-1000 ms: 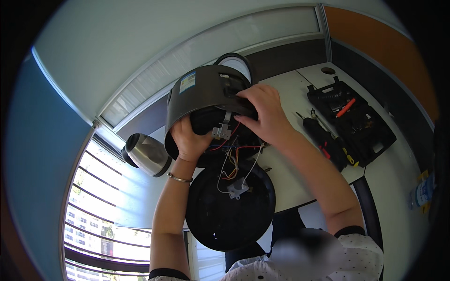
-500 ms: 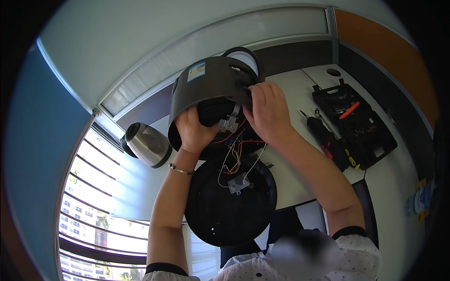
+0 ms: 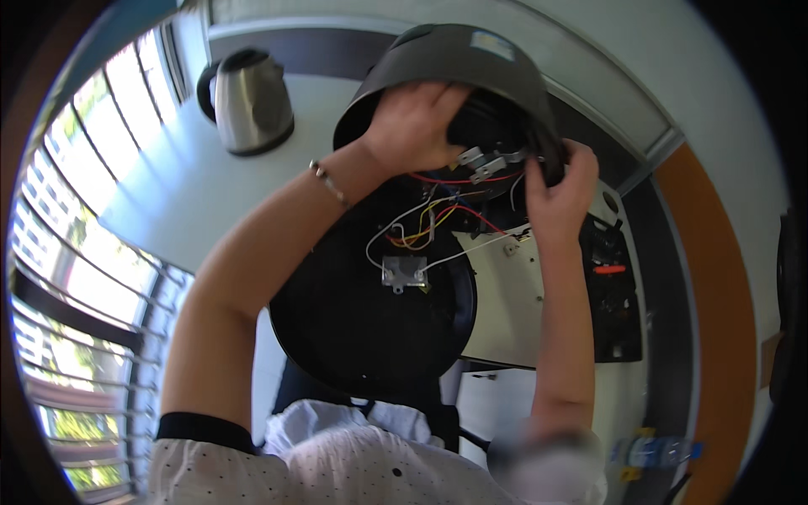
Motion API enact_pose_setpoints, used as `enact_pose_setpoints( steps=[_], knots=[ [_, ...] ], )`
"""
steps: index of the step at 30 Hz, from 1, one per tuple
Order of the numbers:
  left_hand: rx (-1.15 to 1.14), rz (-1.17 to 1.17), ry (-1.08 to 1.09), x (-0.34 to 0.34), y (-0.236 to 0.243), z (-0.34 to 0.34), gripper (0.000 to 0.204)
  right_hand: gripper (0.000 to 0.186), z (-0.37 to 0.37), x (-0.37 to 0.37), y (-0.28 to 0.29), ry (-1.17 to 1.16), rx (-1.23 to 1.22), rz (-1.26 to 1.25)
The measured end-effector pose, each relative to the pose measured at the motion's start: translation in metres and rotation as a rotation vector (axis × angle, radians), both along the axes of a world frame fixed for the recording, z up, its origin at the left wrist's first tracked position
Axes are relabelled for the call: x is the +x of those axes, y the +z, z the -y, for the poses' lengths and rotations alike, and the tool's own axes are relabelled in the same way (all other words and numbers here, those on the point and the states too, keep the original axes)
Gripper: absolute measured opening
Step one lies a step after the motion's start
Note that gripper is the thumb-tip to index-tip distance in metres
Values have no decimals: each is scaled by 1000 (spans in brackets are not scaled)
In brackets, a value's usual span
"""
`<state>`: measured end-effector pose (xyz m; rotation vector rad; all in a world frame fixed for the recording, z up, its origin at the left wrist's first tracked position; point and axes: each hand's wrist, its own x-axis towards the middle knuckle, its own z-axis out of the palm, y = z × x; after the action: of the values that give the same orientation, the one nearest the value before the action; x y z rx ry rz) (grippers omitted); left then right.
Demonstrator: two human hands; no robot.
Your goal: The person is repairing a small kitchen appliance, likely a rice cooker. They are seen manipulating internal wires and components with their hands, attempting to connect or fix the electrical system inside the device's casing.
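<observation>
A dark, round cooker housing (image 3: 471, 67) is tipped on its side, its underside opening toward me. My left hand (image 3: 417, 130) reaches inside the opening, thumb and fingers around the dark inner part; its fingertips are partly hidden. At the right edge my right hand (image 3: 566, 189) grips the rim, thumb on the near side. Between them a metal bracket (image 3: 481, 164) shows. Red, white, yellow and blue wires (image 3: 438, 215) run from the housing to a round black base (image 3: 370, 328), which carries a small grey module (image 3: 406, 271).
A steel kettle (image 3: 251, 105) stands at the left on the white table (image 3: 316, 109), near the window blinds. Right of my right forearm lies a black tool case (image 3: 619, 316) with a red-handled tool (image 3: 609, 270). Small loose parts (image 3: 512, 249) lie on the table.
The view has turned and shifted, so the kettle and housing appear higher. Both hands remain at the housing; my right hand has moved down along its right rim.
</observation>
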<state>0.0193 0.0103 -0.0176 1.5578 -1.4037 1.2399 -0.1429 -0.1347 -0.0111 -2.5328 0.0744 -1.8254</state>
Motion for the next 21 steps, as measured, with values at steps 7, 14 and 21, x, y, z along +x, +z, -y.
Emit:
enact_pose_setpoints(
  steps=[7,14,21],
  knots=[
    [33,-25,27,0,-1,-5,72,37,-4,-5,7,-17,49,-105],
    [30,-15,29,2,-3,-3,77,37,-4,-5,11,-68,-98,-157],
    [4,6,83,0,-7,-2,78,36,-12,-2,11,-164,-257,-146]
  ],
)
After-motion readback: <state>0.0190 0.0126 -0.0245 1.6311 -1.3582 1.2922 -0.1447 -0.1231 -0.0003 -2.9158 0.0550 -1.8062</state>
